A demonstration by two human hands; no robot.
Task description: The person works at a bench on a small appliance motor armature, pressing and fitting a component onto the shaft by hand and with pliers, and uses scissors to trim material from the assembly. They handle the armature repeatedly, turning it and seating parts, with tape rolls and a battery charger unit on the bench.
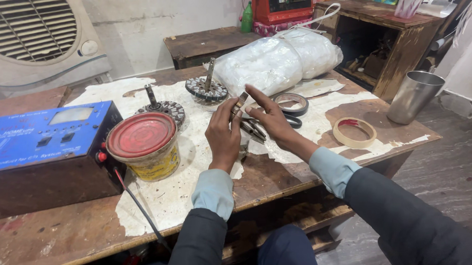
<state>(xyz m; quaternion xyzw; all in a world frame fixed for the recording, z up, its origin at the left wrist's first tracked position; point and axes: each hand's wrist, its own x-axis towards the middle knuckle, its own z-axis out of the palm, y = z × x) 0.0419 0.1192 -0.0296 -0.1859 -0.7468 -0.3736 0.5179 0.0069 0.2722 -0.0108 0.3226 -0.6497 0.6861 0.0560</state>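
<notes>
My left hand (223, 134) is raised over the middle of the wooden workbench (276, 175), fingers closed on a small flat metal piece (240, 102) held upright. My right hand (270, 118) is beside it with fingers stretched out flat, its fingertips touching the top of that piece. Under the hands lie a pair of scissors (254, 129) with dark handles. Two round motor stators with shafts stand further back, one (206, 87) near the hands and one (162, 109) to the left.
A red-lidded yellow tub (144, 145) and a blue-topped electrical box (39, 141) with a cable stand at left. A white plastic bundle (278, 58), a black tape roll (291, 104), a tan tape roll (354, 132) and a steel cup (415, 97) are at right. Behind is an air cooler (35, 31).
</notes>
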